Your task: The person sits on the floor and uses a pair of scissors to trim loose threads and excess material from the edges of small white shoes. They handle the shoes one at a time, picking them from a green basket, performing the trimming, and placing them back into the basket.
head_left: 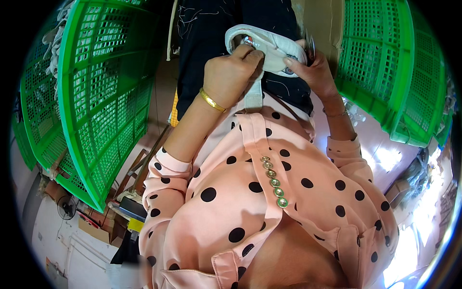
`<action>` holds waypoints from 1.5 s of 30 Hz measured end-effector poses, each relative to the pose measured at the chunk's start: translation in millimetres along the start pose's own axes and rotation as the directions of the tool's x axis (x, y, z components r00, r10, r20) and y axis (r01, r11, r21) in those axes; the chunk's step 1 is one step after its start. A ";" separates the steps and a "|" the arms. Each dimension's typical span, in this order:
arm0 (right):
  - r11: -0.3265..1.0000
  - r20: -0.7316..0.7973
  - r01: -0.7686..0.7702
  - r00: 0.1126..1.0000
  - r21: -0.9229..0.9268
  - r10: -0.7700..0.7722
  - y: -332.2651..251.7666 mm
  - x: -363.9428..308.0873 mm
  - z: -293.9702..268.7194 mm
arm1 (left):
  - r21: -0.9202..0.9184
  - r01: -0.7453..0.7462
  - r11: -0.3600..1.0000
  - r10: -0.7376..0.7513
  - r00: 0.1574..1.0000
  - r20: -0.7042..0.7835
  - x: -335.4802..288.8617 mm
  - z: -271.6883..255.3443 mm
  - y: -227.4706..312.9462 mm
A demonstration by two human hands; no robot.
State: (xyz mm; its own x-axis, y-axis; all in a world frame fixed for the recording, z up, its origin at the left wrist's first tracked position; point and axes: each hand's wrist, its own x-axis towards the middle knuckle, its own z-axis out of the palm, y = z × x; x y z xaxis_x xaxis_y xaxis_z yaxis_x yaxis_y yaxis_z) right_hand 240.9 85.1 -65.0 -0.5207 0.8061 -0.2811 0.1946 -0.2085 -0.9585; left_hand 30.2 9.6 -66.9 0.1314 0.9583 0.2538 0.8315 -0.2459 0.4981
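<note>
Two green plastic lattice crates frame your view, one crate (96,96) filling your left side and the other (385,67) curving down your right, both close enough to be in reach. Between them spreads your pink blouse with black polka dots (269,192), its row of small round buttons (273,182) running down the front, and beyond it a dark cloth flecked with pale thread (216,29) over your lap. Against that cloth you hold a small white shoe (269,45), sole side toward you, raised close to your chest, seemingly so the work sits right under your eyes. Your left hand (231,77), a gold bangle (211,101) on its wrist, is closed over the near side of the shoe with the fingers pressing into it; your right hand (313,70) grips the far end, thumb on the sole, and something thin and metallic shows beside it, too blurred to identify. Both hands meet on the shoe. Down at your lower left lie a pale floor, a small fan (65,207) and loose cardboard.
</note>
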 end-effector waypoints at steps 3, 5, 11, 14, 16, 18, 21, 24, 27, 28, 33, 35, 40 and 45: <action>1.000 -0.027 0.007 1.000 0.011 -0.006 0.2 -0.5 1.4 | -0.021 0.088 0.996 -0.089 0.996 -0.021 0.7 1.4 4.1; 0.999 -0.042 -0.002 0.999 0.046 0.004 1.8 -1.4 2.2 | -0.103 0.197 0.975 -0.199 0.980 -0.006 -2.8 -1.7 4.2; 1.000 -0.010 0.013 1.000 0.019 -0.013 6.3 -0.5 0.6 | -0.234 0.245 0.941 -0.273 0.957 -0.094 -12.5 2.8 8.2; 1.000 -0.019 -0.003 1.000 0.024 0.004 4.0 -3.3 2.5 | -0.253 0.245 0.936 -0.294 0.939 -0.179 -19.2 6.1 11.0; 0.997 -0.045 -0.039 0.998 0.067 0.042 -0.1 -5.9 5.6 | -0.265 0.206 0.942 -0.283 0.913 -0.294 -21.8 5.2 9.5; 0.993 -0.080 -0.050 0.995 0.102 0.058 -0.7 -8.9 7.2 | -0.541 0.346 0.767 -0.522 0.827 -0.210 -32.6 1.6 11.8; 0.994 -0.115 -0.023 0.993 0.111 0.036 1.7 -12.6 9.4 | -0.913 0.338 0.229 -0.771 0.635 0.042 -27.4 -17.6 26.2; 0.994 -0.092 0.009 0.996 0.109 0.001 -5.6 -16.9 19.0 | -0.921 0.376 0.107 -0.560 0.788 0.256 -27.0 -22.4 30.9; 0.990 -0.111 0.043 0.993 0.133 -0.028 -12.4 -21.7 30.6 | -0.793 0.551 -0.260 -0.475 0.642 0.602 -15.8 -36.5 35.8; 0.990 -0.123 0.060 0.991 0.126 -0.044 -13.2 -21.5 31.9 | -0.743 0.568 -0.355 -0.424 0.610 0.669 -13.8 -36.9 36.3; 0.984 -0.104 0.147 0.982 -0.102 -0.157 -12.5 -15.8 32.3 | -0.867 0.398 -0.300 -0.550 0.670 0.498 -18.1 -18.3 39.4; 0.929 -0.092 0.158 0.976 -0.335 -0.199 -15.8 -15.2 27.4 | -0.869 0.407 -0.282 -0.592 0.639 0.492 -18.6 -16.8 37.5; 0.659 -0.148 0.103 0.938 -0.745 -0.314 -27.3 -38.0 12.9 | -0.845 0.388 -0.369 -0.623 0.571 0.535 -22.2 -7.8 33.2; 0.338 0.203 0.382 0.864 -0.860 -0.460 -58.7 -45.8 43.8 | -0.828 0.453 -0.330 -0.636 0.542 0.550 -25.4 -7.9 35.4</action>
State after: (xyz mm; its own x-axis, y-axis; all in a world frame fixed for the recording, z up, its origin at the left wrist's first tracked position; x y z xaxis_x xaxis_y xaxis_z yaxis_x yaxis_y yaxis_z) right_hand 216.8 36.2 2.0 -0.7083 0.6803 0.1884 0.5820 0.7138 -0.3896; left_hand 52.0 -24.6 -49.1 -0.1603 0.7556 -0.6351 -0.6621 0.3949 0.6369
